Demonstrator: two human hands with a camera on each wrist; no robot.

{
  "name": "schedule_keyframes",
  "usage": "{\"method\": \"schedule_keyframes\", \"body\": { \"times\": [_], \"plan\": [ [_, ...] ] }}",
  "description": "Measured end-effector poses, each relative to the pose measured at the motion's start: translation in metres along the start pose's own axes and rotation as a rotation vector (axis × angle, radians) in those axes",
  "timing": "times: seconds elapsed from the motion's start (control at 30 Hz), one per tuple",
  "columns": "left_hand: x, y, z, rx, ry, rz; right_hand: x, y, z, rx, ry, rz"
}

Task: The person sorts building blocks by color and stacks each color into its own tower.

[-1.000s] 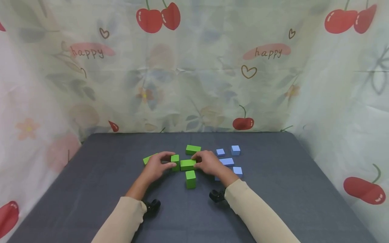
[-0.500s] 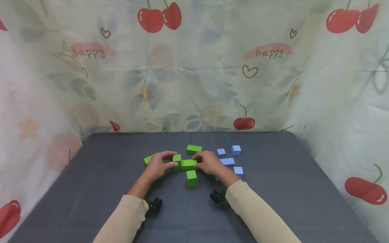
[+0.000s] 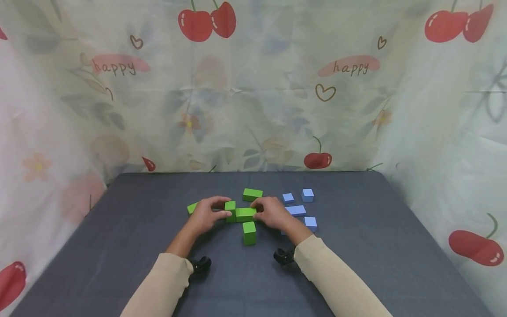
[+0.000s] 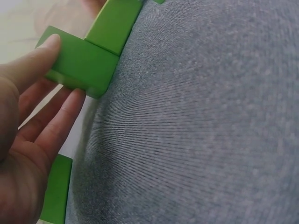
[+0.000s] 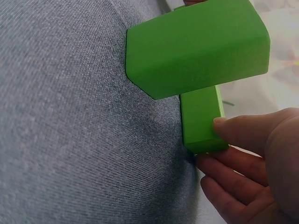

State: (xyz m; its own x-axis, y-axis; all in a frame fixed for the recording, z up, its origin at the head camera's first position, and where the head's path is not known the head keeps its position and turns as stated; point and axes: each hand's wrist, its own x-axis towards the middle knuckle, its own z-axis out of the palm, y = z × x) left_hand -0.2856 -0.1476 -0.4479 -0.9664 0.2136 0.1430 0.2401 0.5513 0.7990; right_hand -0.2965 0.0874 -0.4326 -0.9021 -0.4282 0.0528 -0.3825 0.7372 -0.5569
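With thumb and fingers, my left hand [image 3: 203, 215] pinches an upright green block [image 3: 230, 211]. Its side meets the end of a green block lying flat [image 3: 245, 215], whose other end my right hand [image 3: 273, 212] pinches. The left wrist view shows the upright block [image 4: 84, 65] standing taller than the flat block [image 4: 114, 25] it touches. Another upright green block [image 3: 249, 234] stands just in front of the flat one, large in the right wrist view. Behind lies a further green block [image 3: 252, 195]. One more green block [image 3: 192, 208] is partly hidden by my left hand.
Several blue blocks lie right of my right hand, among them a cube [image 3: 307, 195], a small flat piece [image 3: 288, 198] and a long bar [image 3: 296, 211]; my right wrist partly covers some. The dark cloth-covered table [image 3: 356, 264] meets a patterned curtain [image 3: 253, 132] at its back edge.
The upright green block in my left hand has moved right, closing the small gap to the flat block. My right hand stays in place; the last half second shows almost no movement.
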Motion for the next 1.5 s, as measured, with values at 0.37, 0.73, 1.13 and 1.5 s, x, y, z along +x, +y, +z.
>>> {"method": "schedule_keyframes", "body": {
  "times": [0.37, 0.73, 1.13, 1.5],
  "plan": [
    [0.000, 0.001, -0.002, -0.001, -0.008, 0.005, 0.000, 0.000, 0.000, 0.003, 0.008, -0.006],
    [-0.001, -0.001, -0.002, 0.013, -0.004, -0.006, 0.001, -0.001, 0.002, 0.015, -0.005, 0.010],
    [0.000, -0.002, 0.000, -0.016, -0.011, 0.008, 0.001, 0.000, -0.002, 0.094, -0.003, 0.020],
    [0.001, 0.000, -0.002, 0.007, -0.028, -0.001, -0.014, -0.013, -0.021, 0.332, 0.121, -0.089]
  ]
}}
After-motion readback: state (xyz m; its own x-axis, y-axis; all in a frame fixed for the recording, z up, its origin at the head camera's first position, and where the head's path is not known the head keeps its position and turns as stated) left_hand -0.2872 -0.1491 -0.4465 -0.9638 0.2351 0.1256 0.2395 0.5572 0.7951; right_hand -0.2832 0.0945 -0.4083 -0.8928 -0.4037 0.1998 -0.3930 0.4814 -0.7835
